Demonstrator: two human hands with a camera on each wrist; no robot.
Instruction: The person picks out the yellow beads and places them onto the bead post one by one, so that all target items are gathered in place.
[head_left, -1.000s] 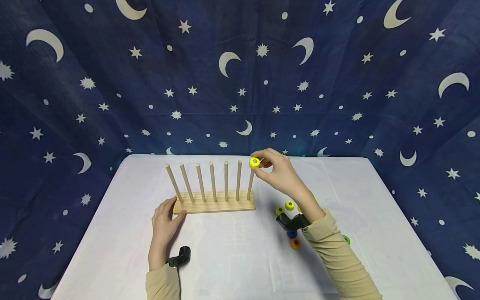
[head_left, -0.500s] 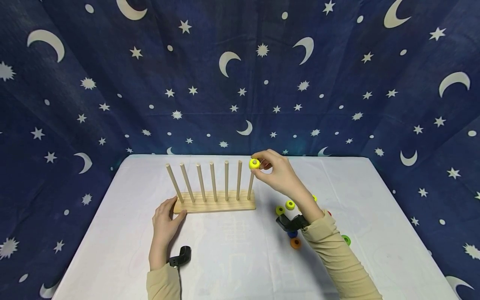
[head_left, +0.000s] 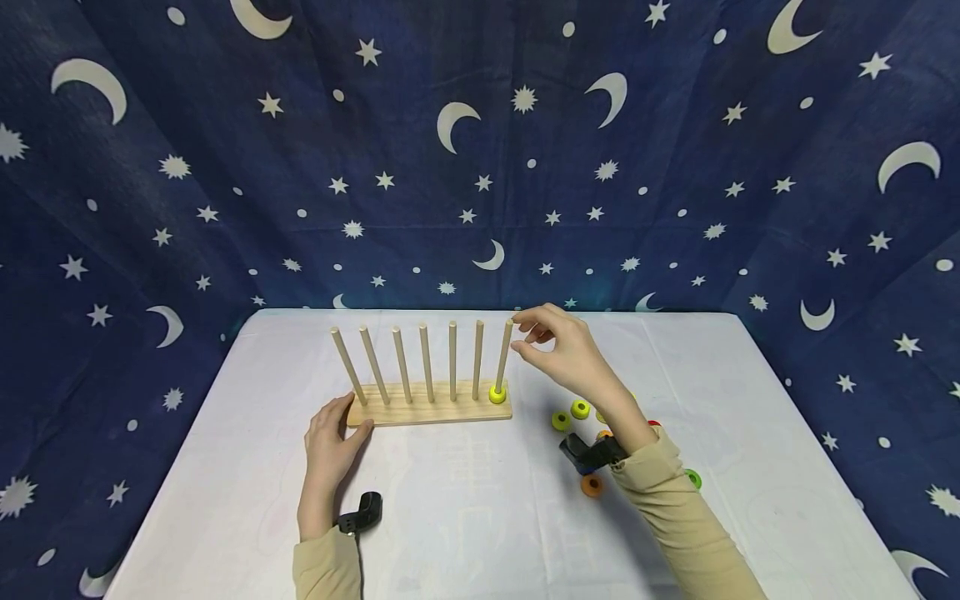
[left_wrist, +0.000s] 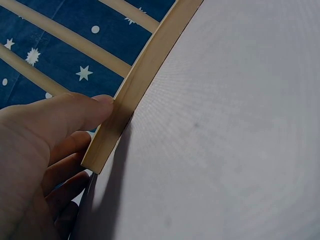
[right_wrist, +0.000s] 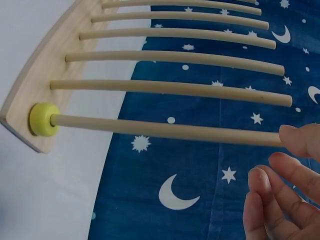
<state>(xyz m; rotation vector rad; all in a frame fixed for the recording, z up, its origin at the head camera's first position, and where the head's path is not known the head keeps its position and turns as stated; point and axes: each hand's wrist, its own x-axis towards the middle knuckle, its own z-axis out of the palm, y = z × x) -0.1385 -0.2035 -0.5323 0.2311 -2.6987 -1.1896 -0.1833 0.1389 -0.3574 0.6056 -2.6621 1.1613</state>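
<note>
A pale wooden peg stand (head_left: 429, 410) with a row of several upright pegs sits on the white table. My left hand (head_left: 332, 433) grips the left end of its base; in the left wrist view the thumb (left_wrist: 95, 111) presses the front edge and the fingers are behind. A yellow bead (head_left: 497, 394) lies at the foot of the rightmost peg (head_left: 505, 354), threaded on it and down at the board (right_wrist: 44, 120). My right hand (head_left: 564, 348) is beside that peg's top, fingers loosely bent with nothing between them, thumb and fingertips right by the peg tip.
Loose beads lie right of the stand, partly hidden under the right forearm: yellow ones (head_left: 580, 409), an orange one (head_left: 592, 486), a green one (head_left: 693, 479) and a red one (head_left: 654, 422). A dark blue star-and-moon cloth (head_left: 480, 167) hangs behind the table.
The right hand has let go of the yellow bead at the peg's top, and the bead has dropped down the rightmost peg to the base. The hand has shifted slightly right; the left hand stays put.
</note>
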